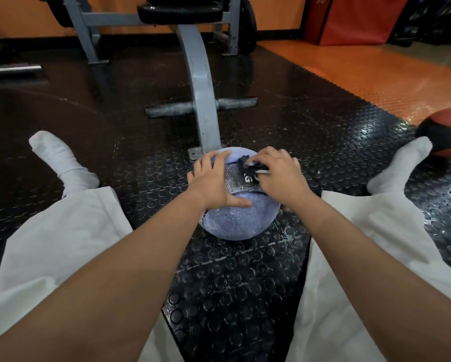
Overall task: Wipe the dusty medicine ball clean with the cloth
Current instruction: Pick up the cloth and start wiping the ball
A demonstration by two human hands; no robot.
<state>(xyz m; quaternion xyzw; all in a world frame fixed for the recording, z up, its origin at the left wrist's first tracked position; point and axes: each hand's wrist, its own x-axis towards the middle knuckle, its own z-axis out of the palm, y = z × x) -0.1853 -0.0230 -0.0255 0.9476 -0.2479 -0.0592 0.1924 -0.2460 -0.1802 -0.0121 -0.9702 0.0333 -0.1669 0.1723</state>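
The medicine ball (234,220) sits on the floor between the person's spread legs, just in front of a bench's foot. It is a round, pale blue ball with a grainy, speckled skin and a dark pebbled band across its top bearing white lettering, partly hidden. On its upper right, the right hand (279,173) has its fingers curled over a small, crumpled dark cloth (246,163) and presses it against the band. The left hand (211,178) lies flat on the ball's left shoulder, fingers splayed and relaxed, thumb stretched across the blue front panel, gripping nothing. Under the ball lies a glossy black rubber mat (234,283) embossed with raised round studs, scuffed with pale marks near the ball. Loose white trousers (70,231) and white socks (59,158) frame it on both sides. Beyond stands a grey painted steel bench frame (200,95) with a curved upright, a worn crossbar and a black padded seat. To the right, a red and black ball (446,131) rests beside the right foot, at the edge of an orange studded floor (376,74).
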